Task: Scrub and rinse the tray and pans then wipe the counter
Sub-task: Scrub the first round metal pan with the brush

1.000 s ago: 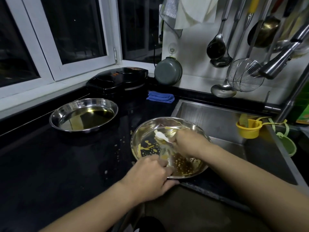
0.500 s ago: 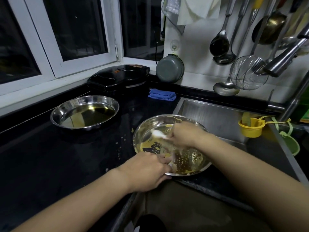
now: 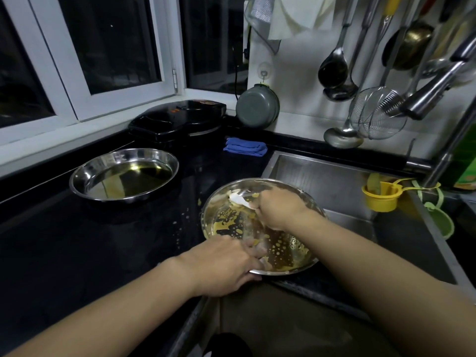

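Early going here: the near pan, perched on the counter at the sink edge, is yellow with residue. Left hand grips its near rim, right hand clutches a white scraper inside. Far-left pan sits untouched, nothing rinsed, spattered counter unwiped.

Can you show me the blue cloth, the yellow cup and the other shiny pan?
blue cloth (image 3: 244, 147), head view, top fold.
yellow cup (image 3: 380, 199), head view, front wall.
other shiny pan (image 3: 85, 176), head view, left rim.
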Action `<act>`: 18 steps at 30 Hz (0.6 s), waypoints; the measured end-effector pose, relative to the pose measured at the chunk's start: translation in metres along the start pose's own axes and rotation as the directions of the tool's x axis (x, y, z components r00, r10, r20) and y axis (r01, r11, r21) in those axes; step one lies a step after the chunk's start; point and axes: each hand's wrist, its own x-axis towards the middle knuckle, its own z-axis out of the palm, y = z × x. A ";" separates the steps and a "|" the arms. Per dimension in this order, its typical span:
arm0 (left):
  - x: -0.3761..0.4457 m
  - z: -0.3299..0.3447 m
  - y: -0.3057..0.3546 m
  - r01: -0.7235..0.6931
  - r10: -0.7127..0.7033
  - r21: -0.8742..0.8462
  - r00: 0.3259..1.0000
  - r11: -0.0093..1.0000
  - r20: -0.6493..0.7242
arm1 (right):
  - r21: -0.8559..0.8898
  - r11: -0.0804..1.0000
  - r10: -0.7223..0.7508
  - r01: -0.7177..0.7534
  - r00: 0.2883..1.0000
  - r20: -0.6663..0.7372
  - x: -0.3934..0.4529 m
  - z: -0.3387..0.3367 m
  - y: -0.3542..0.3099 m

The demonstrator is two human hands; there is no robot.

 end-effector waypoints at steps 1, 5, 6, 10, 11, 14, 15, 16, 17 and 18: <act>-0.001 -0.004 0.002 0.010 -0.010 -0.005 1.000 1.000 0.018 | -0.052 0.999 0.014 -0.015 1.000 -0.021 -0.003 0.002 0.003; 0.002 -0.011 0.007 0.060 -0.058 -0.018 0.993 0.998 0.107 | -0.243 0.962 0.119 -0.124 0.992 -0.038 -0.017 -0.007 0.024; 0.002 -0.012 0.007 0.064 -0.062 -0.014 0.991 0.998 0.115 | -0.264 0.953 0.147 -0.147 0.989 -0.020 -0.018 -0.011 0.029; 0.004 -0.011 0.007 0.065 -0.065 0.003 0.991 0.998 0.120 | -0.261 0.960 0.111 -0.105 0.994 0.006 -0.013 -0.019 0.037; 0.004 -0.011 0.007 0.060 -0.059 0.001 0.991 0.998 0.118 | -0.219 0.973 0.075 -0.072 0.997 0.005 -0.007 -0.018 0.038; 0.006 -0.012 0.005 0.051 -0.049 -0.013 0.990 0.999 0.134 | -0.054 0.996 -0.061 0.066 0.995 0.079 0.009 -0.006 0.031; 0.006 -0.012 0.004 0.049 -0.047 -0.013 0.989 0.999 0.138 | -0.017 0.991 -0.134 0.136 0.986 0.103 0.011 -0.001 0.026; 0.006 -0.012 0.003 0.045 -0.042 -0.016 0.989 0.999 0.141 | 0.005 0.976 -0.215 0.216 0.970 0.113 0.012 0.003 0.021; 0.006 -0.012 0.002 0.043 -0.039 -0.026 0.989 0.999 0.144 | 0.019 0.956 -0.293 0.293 0.949 0.114 0.009 0.005 0.016; 0.006 -0.012 0.001 0.044 -0.038 -0.040 0.989 0.998 0.146 | 0.045 0.932 -0.362 0.359 0.926 0.111 0.006 0.008 0.013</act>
